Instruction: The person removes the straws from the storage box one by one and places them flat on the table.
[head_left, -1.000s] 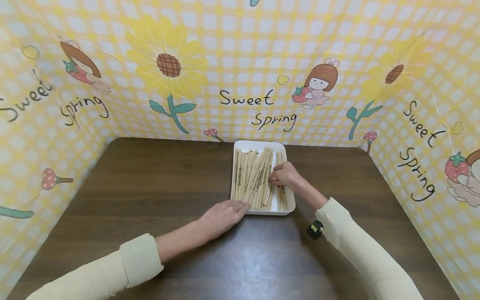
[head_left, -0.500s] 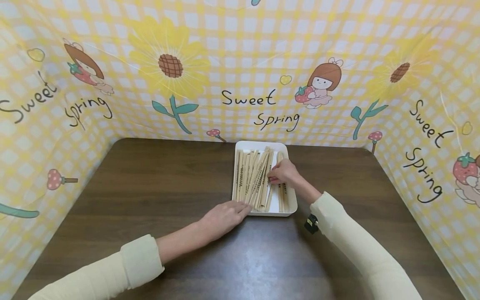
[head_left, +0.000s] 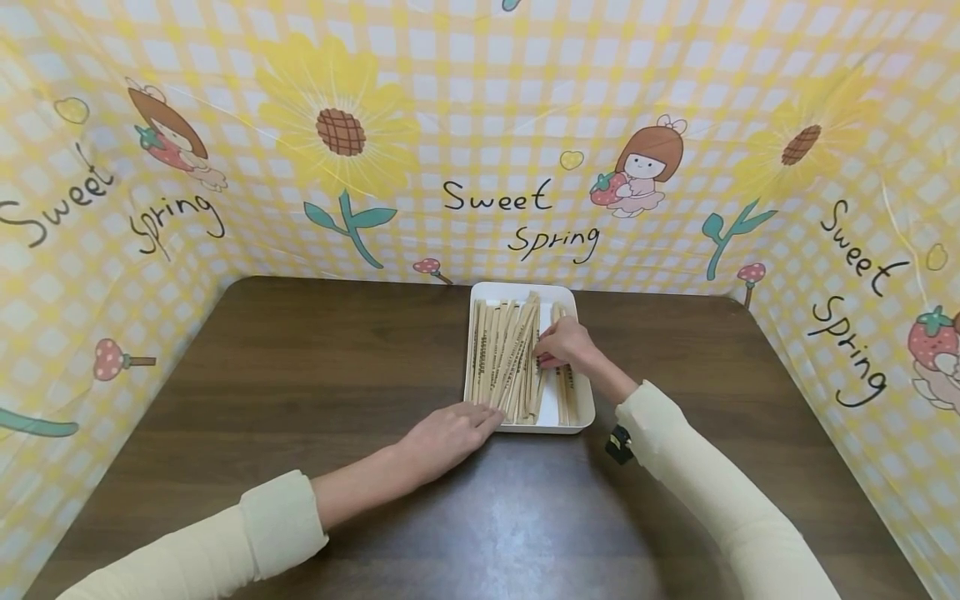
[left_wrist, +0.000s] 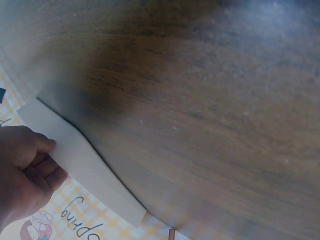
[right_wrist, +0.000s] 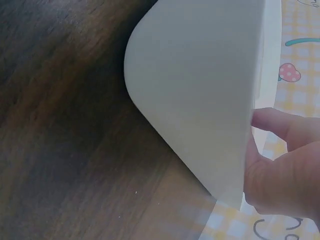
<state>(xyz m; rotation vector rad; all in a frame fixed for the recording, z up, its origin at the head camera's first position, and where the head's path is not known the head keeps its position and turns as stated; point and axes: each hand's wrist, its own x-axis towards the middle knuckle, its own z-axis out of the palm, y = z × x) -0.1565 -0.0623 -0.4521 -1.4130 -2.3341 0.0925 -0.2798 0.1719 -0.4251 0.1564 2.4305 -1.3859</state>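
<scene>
A white rectangular tray [head_left: 551, 428] stands near the table's back edge, filled with several slim tan sticks [head_left: 495, 354] that bear dark printing, like paper-wrapped chopsticks. My left hand [head_left: 448, 437] holds the tray's near left corner, thumb at the outer wall and fingers over the rim. From the right side my right hand [head_left: 568, 343] reaches in with curled fingers and pinches a stick at the right edge of the main pile. Its fingertips are partly hidden. Beneath that hand a smaller group of sticks [head_left: 564, 400] lies along the right wall, beyond a strip of bare tray floor.
A dark brown wooden table [head_left: 337, 350] bears the tray. Yellow checked cloth [head_left: 420, 83] with flowers and lettering hangs upright at the back and both sides. A small black device [head_left: 619, 445] sits by my right cuff.
My right hand has shifted slightly left, toward the main pile. Sticks at the pile's right edge have moved a little. My left hand stays at the tray corner.
</scene>
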